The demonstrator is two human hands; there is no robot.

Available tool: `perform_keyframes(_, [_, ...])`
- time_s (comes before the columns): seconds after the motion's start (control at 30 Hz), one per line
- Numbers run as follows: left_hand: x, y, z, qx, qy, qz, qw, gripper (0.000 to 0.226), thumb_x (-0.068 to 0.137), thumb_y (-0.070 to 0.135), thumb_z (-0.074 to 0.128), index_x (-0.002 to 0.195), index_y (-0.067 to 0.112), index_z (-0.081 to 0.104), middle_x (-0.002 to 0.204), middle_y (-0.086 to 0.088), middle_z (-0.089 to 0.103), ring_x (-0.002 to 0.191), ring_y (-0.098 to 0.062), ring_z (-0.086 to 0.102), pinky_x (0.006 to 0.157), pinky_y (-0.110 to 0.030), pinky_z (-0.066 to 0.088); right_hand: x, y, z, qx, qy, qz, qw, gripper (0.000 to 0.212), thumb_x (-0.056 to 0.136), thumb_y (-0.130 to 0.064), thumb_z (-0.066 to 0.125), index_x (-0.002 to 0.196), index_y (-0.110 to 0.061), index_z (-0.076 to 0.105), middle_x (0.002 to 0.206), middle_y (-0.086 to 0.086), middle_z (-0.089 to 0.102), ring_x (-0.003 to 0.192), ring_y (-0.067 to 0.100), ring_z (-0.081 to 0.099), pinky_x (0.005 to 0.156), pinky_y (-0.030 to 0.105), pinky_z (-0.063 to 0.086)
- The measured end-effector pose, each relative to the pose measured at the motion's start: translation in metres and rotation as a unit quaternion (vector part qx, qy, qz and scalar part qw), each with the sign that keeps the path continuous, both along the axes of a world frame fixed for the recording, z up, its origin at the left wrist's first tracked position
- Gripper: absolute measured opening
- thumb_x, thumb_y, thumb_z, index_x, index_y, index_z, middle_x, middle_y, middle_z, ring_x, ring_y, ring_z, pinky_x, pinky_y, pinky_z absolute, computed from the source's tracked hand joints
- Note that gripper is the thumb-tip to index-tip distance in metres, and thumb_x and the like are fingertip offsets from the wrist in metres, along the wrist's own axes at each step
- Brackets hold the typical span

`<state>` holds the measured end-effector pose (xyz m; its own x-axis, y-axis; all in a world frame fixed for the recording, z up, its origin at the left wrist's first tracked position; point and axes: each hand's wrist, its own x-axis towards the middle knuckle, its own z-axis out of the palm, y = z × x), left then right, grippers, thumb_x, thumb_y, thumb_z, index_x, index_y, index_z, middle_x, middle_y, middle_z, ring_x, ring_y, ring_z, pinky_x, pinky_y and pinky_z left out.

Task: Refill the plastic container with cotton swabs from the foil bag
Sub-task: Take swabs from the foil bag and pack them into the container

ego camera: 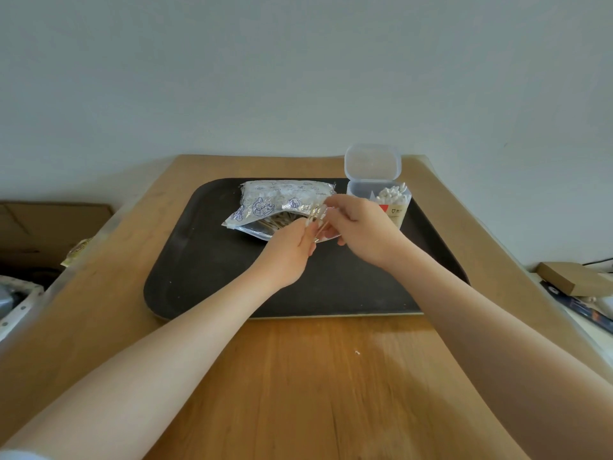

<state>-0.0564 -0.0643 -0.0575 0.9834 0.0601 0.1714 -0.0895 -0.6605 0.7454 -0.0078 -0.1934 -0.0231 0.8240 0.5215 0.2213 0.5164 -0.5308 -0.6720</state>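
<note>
Over a dark rectangular tray (199,287), the left hand (288,257) and right hand (360,227) together pinch a small bundle of wooden-stemmed cotton swabs (316,220) just in front of the silver printed foil bag (282,202). The open clear plastic container (381,200), partly filled, stands right of the bundle, nearer the right hand.

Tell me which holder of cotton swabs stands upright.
The plastic container at the tray's far right corner stands upright, lid flipped back; the foil bag lies flat.
</note>
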Motion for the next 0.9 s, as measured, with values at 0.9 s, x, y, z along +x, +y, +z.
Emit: perform_keyframes(0.9, [0.019,0.061,0.010,0.347,-0.123,0.046,0.929,0.027,0.097,0.030,0.043,0.091,0.007,0.056,0.092,-0.007,0.056,0.069,-0.026,0.055,0.053,-0.028,0.030,0.014,0.017,-0.042,-0.163,-0.088,0.044,0.982,0.031,0.096,-0.010,0.040,0.122,-0.010,0.058,0.124,0.009,0.061,0.114,0.024,0.056,0.097,0.034,0.044])
